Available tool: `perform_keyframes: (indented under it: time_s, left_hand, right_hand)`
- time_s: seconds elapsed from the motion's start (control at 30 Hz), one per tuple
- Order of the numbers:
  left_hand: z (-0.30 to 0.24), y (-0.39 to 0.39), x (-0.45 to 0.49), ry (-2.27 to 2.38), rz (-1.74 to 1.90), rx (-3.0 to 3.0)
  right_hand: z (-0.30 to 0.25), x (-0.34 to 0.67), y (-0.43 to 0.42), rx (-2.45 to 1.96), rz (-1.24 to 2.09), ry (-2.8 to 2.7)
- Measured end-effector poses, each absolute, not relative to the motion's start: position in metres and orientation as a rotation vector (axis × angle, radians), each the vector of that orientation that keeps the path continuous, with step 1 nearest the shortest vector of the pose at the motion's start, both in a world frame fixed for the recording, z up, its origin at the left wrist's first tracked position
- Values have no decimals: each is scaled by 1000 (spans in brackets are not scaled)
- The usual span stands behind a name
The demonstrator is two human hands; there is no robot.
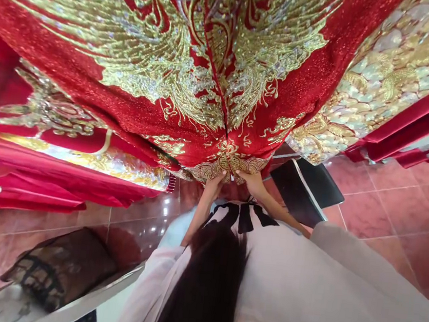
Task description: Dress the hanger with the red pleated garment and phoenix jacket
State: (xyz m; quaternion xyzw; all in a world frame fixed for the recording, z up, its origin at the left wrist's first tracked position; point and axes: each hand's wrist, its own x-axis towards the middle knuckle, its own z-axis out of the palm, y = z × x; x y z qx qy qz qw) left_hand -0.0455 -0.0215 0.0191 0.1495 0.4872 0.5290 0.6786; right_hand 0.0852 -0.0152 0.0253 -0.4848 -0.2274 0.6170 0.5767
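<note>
A red dress [195, 60] thick with gold and sequin embroidery hangs in front of me, its centre seam running down to the hem [229, 165]. My left hand [214, 181] is closed on the hem's gold border just left of the seam. My right hand [251, 181] pinches the same border just right of it. Both hands sit close together, fingers curled into the fabric. My pale top with a black bow [243, 216] and my dark hair fill the lower middle.
More red and gold garments [44, 162] hang at the left, and one with gold scale patterns [395, 73] at the right. A black flat object with a metal bar [304, 187] lies on the red tiled floor [395, 202]. A dark patterned cushion [59, 267] lies lower left.
</note>
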Motion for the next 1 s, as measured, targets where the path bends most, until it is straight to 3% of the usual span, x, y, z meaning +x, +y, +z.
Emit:
perform_keyframes:
  time_s: [0.4,1.0]
  left_hand:
    - [35,-31,-42,1114,1241,345]
    - [32,-32,-32,1144,1332,427]
  right_hand:
    - [51,76,-18,-1021,1508,-361]
    - [43,69,-19,-1055,1492,-323]
